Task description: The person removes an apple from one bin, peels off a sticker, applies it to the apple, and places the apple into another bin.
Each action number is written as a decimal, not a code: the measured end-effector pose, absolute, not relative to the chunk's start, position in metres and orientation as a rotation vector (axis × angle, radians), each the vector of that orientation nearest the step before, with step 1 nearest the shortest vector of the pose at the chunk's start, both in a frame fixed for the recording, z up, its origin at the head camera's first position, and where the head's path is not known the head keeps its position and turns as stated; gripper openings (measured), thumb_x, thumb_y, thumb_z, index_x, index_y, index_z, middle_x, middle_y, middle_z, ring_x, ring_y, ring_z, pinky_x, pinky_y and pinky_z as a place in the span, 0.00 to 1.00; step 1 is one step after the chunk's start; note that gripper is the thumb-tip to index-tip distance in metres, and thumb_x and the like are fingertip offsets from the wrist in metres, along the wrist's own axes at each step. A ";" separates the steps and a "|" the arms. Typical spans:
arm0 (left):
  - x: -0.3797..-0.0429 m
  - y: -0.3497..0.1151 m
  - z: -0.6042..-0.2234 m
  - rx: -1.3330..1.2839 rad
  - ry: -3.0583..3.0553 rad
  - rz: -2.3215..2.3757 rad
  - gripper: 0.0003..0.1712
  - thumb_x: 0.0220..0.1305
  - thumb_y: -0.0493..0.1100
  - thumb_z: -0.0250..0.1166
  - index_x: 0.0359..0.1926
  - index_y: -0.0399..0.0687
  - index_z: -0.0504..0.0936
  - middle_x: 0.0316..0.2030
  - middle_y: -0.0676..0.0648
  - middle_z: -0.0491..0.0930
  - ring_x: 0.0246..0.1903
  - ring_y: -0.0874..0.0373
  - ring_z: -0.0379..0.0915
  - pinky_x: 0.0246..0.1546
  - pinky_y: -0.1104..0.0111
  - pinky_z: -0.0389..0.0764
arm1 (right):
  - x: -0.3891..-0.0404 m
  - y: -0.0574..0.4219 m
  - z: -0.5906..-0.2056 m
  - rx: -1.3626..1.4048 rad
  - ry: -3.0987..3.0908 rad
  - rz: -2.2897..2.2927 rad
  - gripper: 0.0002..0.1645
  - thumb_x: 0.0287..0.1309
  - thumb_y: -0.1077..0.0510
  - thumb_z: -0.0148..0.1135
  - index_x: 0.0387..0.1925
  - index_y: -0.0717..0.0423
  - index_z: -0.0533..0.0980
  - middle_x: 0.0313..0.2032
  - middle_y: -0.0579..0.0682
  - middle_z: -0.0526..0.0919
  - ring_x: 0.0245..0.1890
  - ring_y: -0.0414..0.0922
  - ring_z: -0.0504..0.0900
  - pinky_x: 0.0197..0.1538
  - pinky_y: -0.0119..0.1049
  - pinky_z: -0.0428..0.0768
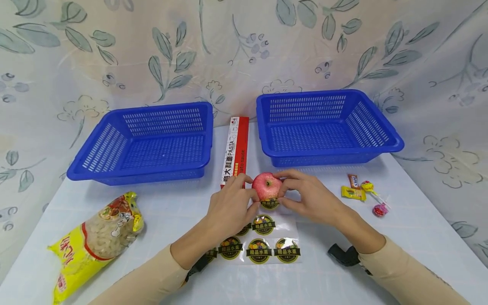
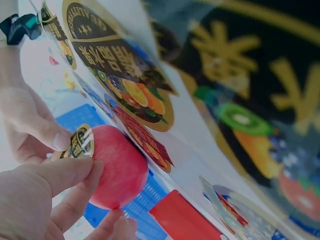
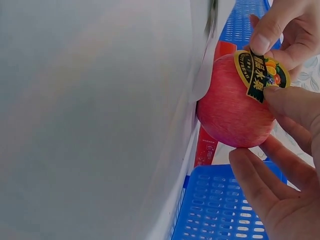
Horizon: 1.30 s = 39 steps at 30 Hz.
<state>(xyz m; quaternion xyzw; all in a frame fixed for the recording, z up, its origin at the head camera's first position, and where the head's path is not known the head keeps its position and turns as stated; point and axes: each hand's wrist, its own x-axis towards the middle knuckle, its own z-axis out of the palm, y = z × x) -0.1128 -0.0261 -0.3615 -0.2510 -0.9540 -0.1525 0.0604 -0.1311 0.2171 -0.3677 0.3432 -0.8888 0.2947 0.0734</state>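
Observation:
A red apple [image 1: 264, 183] sits on the table between my two hands, stem upward in the head view. Across its near side lies a round black-and-gold fruit sticker [image 3: 261, 75], its edges under both thumbs. My left hand [image 1: 233, 204] holds the apple from the left, with its thumb on one end of the sticker. From the right, my right hand [image 1: 313, 197] grips the apple, its fingers around the side and its thumb at the sticker's other end. Just in front lies a sheet of the same stickers [image 1: 259, 250], partly covered by my left hand and forearm.
Two blue baskets [image 1: 207, 146] [image 1: 331, 157] stand at the back. Between them lies a red-and-white pasta box [image 1: 237, 146]. A yellow bag of pasta [image 1: 101, 237] is at left. Wrapped candies [image 1: 352, 193] and lollipops [image 1: 379, 210] lie at right.

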 end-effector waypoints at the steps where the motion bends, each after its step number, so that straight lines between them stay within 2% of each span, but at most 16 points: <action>1: -0.113 -0.026 -0.361 -0.757 -2.886 -0.457 0.06 0.65 0.49 0.67 0.33 0.63 0.90 0.58 0.53 0.76 0.54 0.56 0.72 0.22 0.59 0.81 | -0.131 0.217 -0.368 1.022 -2.668 0.885 0.11 0.56 0.60 0.75 0.31 0.42 0.80 0.60 0.50 0.81 0.57 0.49 0.82 0.58 0.48 0.82; 5: -0.115 -0.026 -0.361 -0.749 -2.881 -0.461 0.06 0.63 0.48 0.69 0.30 0.62 0.90 0.57 0.54 0.78 0.54 0.56 0.73 0.21 0.59 0.81 | -0.133 0.216 -0.368 0.996 -2.669 0.878 0.13 0.56 0.58 0.76 0.30 0.41 0.77 0.59 0.49 0.82 0.55 0.49 0.83 0.55 0.47 0.83; 10: -0.118 -0.026 -0.360 -0.772 -2.896 -0.463 0.08 0.65 0.53 0.69 0.28 0.63 0.87 0.57 0.53 0.78 0.53 0.57 0.74 0.23 0.59 0.82 | -0.133 0.217 -0.368 1.018 -2.665 0.874 0.13 0.56 0.58 0.75 0.32 0.41 0.76 0.59 0.49 0.81 0.53 0.50 0.84 0.51 0.47 0.83; 18: -0.120 -0.027 -0.361 -0.815 -2.868 -0.432 0.14 0.71 0.58 0.63 0.35 0.62 0.91 0.53 0.51 0.79 0.47 0.57 0.74 0.21 0.60 0.81 | -0.133 0.216 -0.367 1.023 -2.677 0.879 0.10 0.62 0.53 0.72 0.32 0.40 0.76 0.59 0.48 0.79 0.52 0.48 0.84 0.46 0.44 0.82; 21: -0.121 -0.027 -0.361 -0.803 -2.877 -0.440 0.14 0.70 0.59 0.64 0.33 0.63 0.90 0.53 0.53 0.80 0.47 0.58 0.74 0.22 0.60 0.81 | -0.134 0.215 -0.366 1.015 -2.677 0.874 0.11 0.62 0.53 0.73 0.32 0.41 0.75 0.57 0.48 0.80 0.52 0.48 0.84 0.48 0.44 0.83; 25: -0.124 -0.027 -0.361 -0.794 -2.871 -0.436 0.14 0.69 0.60 0.64 0.30 0.61 0.84 0.51 0.55 0.80 0.47 0.58 0.76 0.23 0.61 0.82 | -0.136 0.214 -0.366 1.007 -2.663 0.866 0.12 0.61 0.53 0.73 0.32 0.42 0.75 0.55 0.47 0.82 0.53 0.48 0.84 0.52 0.46 0.83; 29: -0.127 -0.026 -0.361 -0.797 -2.846 -0.425 0.16 0.69 0.61 0.64 0.41 0.56 0.79 0.40 0.56 0.78 0.37 0.60 0.74 0.21 0.66 0.77 | -0.137 0.213 -0.367 1.018 -2.644 0.912 0.12 0.60 0.55 0.74 0.33 0.45 0.75 0.52 0.46 0.82 0.52 0.45 0.83 0.52 0.45 0.85; 31: -0.128 -0.026 -0.361 -0.797 -2.843 -0.441 0.20 0.69 0.61 0.64 0.49 0.54 0.77 0.39 0.56 0.77 0.35 0.61 0.73 0.21 0.68 0.75 | -0.138 0.213 -0.367 1.025 -2.632 0.955 0.13 0.59 0.56 0.75 0.33 0.46 0.75 0.50 0.45 0.81 0.51 0.44 0.83 0.53 0.43 0.85; 35: -0.129 -0.027 -0.360 -0.798 -2.859 -0.462 0.27 0.68 0.61 0.65 0.61 0.55 0.77 0.46 0.54 0.81 0.40 0.60 0.77 0.26 0.65 0.81 | -0.138 0.212 -0.368 1.032 -2.611 1.012 0.14 0.57 0.59 0.75 0.36 0.49 0.75 0.44 0.42 0.80 0.48 0.41 0.82 0.52 0.41 0.86; 39: -0.132 -0.028 -0.357 -0.818 -2.879 -0.451 0.29 0.68 0.63 0.65 0.63 0.54 0.79 0.50 0.52 0.81 0.44 0.57 0.80 0.32 0.59 0.85 | -0.139 0.212 -0.368 1.045 -2.615 1.050 0.15 0.57 0.60 0.75 0.42 0.52 0.77 0.42 0.42 0.78 0.47 0.40 0.82 0.52 0.38 0.86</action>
